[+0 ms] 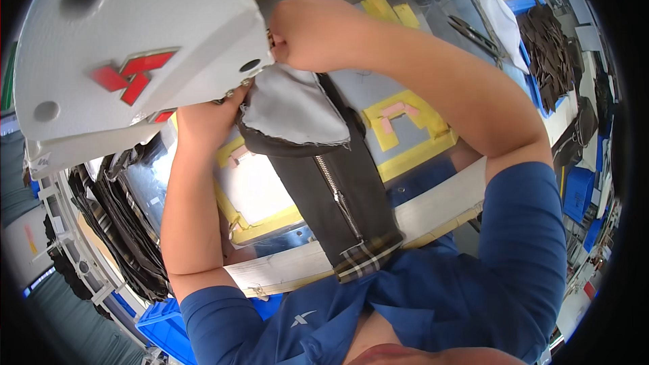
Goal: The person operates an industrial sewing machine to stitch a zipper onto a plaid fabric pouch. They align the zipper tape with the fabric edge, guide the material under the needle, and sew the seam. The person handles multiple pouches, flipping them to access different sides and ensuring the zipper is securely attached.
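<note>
Blue sleeves are framing the lower edge, below the sewing machine head. Left of its needle end, the left hand is pinching the grey lining of a dark zippered garment piece under the machine. Right of the needle end, the right hand is curling closed on the same fabric. Yellow tape marks are lying further right on the machine bed.

Left hand, right hand pinch grey-lined zippered fabric piece under sewing machine head.
</note>
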Demonstrator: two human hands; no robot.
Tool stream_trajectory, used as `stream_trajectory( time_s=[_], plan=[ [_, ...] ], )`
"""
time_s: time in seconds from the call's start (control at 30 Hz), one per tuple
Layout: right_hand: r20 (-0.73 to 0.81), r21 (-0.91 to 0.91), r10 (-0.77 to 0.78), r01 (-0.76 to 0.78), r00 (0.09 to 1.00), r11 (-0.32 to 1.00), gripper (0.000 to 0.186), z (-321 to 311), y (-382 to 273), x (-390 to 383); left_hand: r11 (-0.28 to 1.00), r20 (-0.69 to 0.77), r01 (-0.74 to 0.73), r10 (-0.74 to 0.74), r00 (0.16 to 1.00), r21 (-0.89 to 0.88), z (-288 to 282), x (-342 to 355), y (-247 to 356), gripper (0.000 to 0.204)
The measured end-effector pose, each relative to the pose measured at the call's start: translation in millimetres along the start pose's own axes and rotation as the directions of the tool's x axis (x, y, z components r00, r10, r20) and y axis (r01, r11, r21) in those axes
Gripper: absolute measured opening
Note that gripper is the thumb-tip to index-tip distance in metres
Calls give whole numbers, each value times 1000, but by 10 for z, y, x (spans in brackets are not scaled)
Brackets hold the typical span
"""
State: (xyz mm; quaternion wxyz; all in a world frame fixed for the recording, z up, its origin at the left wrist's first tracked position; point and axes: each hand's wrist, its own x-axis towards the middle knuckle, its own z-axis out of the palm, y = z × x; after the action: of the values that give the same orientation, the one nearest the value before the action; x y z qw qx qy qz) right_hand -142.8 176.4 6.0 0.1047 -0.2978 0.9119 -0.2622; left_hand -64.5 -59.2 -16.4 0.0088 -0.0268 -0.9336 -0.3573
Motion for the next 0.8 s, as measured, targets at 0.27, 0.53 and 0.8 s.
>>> stream_trajectory(
  time_s=[0.27,0.53,0.8],
  plan=[
    [85,-74,-1,8,996,997,31,-21,0,42,1000,-74,-23,24,997,9,38,-45,54,30],
    [14,-99,-49,50,999,994,32,-14,72,-11,987,-26,157,-156,987,40,37,-43,188,28],
    [24,-99,-47,49,999,994,33,-51,94,-57,996,-103,-59,52,993,-65,101,-56,82,30]
  ],
)
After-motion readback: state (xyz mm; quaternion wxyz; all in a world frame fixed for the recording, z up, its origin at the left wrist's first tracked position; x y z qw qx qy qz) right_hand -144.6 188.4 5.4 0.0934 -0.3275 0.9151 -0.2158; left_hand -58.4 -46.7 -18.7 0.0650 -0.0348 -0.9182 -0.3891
